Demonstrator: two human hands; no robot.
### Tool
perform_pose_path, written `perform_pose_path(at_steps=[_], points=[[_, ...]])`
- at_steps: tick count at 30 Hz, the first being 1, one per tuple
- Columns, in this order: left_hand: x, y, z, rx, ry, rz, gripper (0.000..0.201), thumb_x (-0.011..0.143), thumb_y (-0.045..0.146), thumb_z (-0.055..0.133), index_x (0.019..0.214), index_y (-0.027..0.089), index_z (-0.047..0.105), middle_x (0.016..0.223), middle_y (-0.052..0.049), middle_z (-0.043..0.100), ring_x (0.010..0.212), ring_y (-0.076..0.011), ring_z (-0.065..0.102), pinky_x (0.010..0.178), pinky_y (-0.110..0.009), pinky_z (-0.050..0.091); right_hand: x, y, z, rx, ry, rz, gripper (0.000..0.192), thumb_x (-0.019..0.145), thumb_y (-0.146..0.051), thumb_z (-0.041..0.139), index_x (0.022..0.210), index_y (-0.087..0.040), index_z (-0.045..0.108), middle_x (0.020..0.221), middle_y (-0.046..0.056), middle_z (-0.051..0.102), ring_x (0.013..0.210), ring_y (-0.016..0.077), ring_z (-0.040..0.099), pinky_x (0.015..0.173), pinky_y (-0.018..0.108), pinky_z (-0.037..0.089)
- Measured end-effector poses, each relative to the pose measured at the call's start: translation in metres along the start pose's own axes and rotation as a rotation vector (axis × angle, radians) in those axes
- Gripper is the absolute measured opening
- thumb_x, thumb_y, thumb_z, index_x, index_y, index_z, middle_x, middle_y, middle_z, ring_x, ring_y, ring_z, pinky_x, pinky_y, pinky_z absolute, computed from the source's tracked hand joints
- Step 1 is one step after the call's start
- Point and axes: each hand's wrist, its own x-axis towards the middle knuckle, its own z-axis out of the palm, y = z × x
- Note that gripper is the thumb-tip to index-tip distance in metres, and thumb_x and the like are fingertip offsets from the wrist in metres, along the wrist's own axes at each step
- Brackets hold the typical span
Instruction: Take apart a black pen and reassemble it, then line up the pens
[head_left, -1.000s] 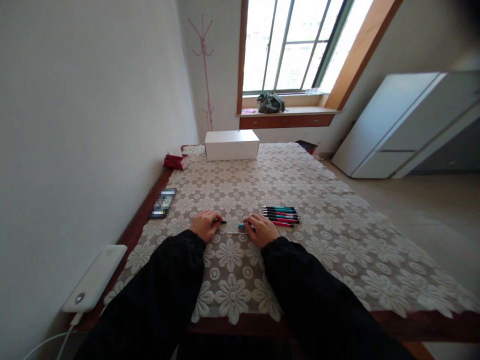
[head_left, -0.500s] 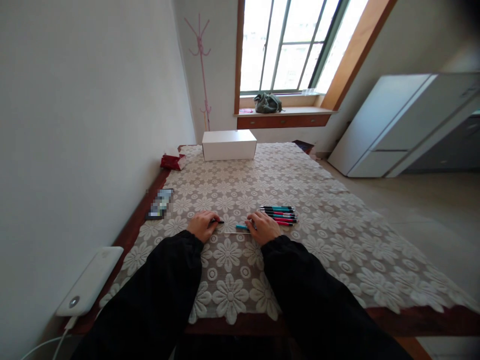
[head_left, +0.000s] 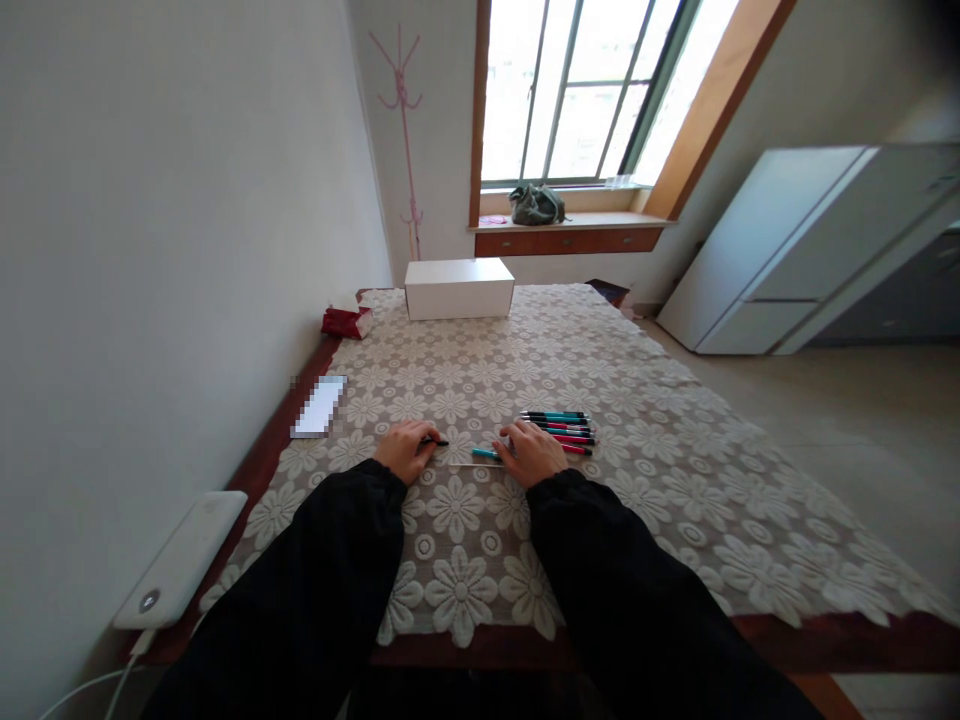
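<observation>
Resting just below the middle of the frame, a teal pen part point(head_left: 486, 454) lies on the lace tablecloth point(head_left: 675, 480) under the fingertips of the right hand point(head_left: 534, 456), which grasps its right end; a thin pale rod point(head_left: 469, 465) lies just below it, between the two hands. Left of centre, the left hand point(head_left: 405, 452) is curled around a black pen piece point(head_left: 435, 442) whose tip pokes out toward the right. Both hands sit low on the cloth, well apart from each other. Judging by the separate pieces, a pen looks to be in pieces, mid-assembly or mid-stripping; which, I cannot tell. Bringing the parts together would call for lining the ends up squarely, since they are slim and could roll on the bumpy lace. Touching the right hand's far side is a row of pens point(head_left: 559, 428). Farther out: a white box point(head_left: 459, 288) up centre, a power bank point(head_left: 180, 560) at lower left
</observation>
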Motion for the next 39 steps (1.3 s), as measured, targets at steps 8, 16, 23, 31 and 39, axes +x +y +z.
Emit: perform_pose_path(at_steps=[8,16,23,31,39], points=[[0.0,0.0,0.001,-0.01,-0.008,-0.007,0.012,0.087,0.019,0.06,0.095,0.023,0.069,0.102,-0.003,0.072,0.102,-0.0234,0.063,0.094,-0.037,0.048,-0.001,0.0,-0.006,0.008,-0.011,0.071,0.026,0.099,-0.04,0.051,0.106,-0.023,0.07,0.105,0.006,0.072,0.097,0.0214,0.067,0.079,0.029,0.045],[-0.001,-0.002,0.002,-0.011,0.003,0.0,0.012,0.086,0.019,0.061,0.094,0.023,0.069,0.099,-0.003,0.072,0.101,-0.0239,0.063,0.093,-0.037,0.048,0.0,0.002,-0.017,-0.027,-0.076,0.282,0.03,0.1,-0.046,0.048,0.1,-0.026,0.07,0.097,0.004,0.076,0.086,0.0222,0.071,0.065,0.029,0.039],[-0.001,0.002,-0.001,-0.013,0.001,-0.014,0.013,0.086,0.018,0.061,0.094,0.023,0.07,0.099,-0.003,0.073,0.101,-0.0235,0.064,0.095,-0.037,0.048,0.001,0.006,-0.022,-0.064,-0.102,0.363,0.03,0.098,-0.046,0.05,0.107,-0.026,0.069,0.096,0.007,0.076,0.089,0.0258,0.071,0.068,0.031,0.04],[-0.001,0.001,0.001,-0.002,0.003,0.0,0.014,0.087,0.017,0.06,0.095,0.023,0.07,0.099,-0.003,0.073,0.1,-0.0226,0.064,0.094,-0.036,0.049,0.001,0.009,-0.019,-0.081,-0.094,0.344,0.028,0.098,-0.046,0.052,0.107,-0.024,0.066,0.09,0.008,0.076,0.085,0.0255,0.071,0.067,0.03,0.037],[0.0,0.0,0.002,-0.011,0.009,0.003,0.011,0.09,0.019,0.059,0.095,0.023,0.068,0.101,-0.003,0.073,0.1,-0.0218,0.064,0.093,-0.035,0.049,0.001,0.013,-0.011,-0.042,-0.018,0.145,0.029,0.099,-0.044,0.05,0.091,-0.022,0.067,0.085,0.005,0.074,0.083,0.0222,0.068,0.074,0.032,0.039]])
